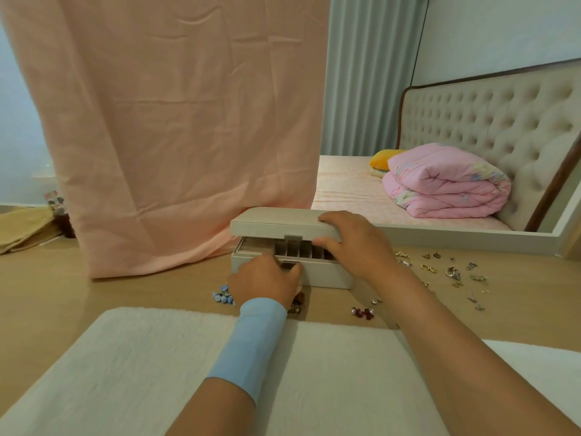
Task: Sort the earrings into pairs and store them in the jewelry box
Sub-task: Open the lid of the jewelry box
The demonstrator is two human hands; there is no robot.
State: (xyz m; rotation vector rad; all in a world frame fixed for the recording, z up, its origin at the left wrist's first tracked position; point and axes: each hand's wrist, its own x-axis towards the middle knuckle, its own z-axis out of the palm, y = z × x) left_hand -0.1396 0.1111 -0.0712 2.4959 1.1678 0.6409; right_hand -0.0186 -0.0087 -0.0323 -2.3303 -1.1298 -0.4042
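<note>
A beige jewelry box (327,273) stands on the wooden table in front of me. Its lid (273,223) is lifted a little, and divided slots show in the gap. My right hand (352,243) grips the lid's right front corner, fingers on top and thumb underneath. My left hand (264,280), with a blue band on the wrist, holds the box's front at the clasp. Several small metal earrings (452,273) lie scattered to the right. Blue earrings (223,295) lie at the left of my left hand, and red ones (363,312) lie near the box.
A white towel (141,366) covers the table's near part. A pink cloth (176,121) hangs just behind the box. A mirror at the right shows a bed with a folded pink quilt (446,180). A yellow cloth (25,226) lies at the far left.
</note>
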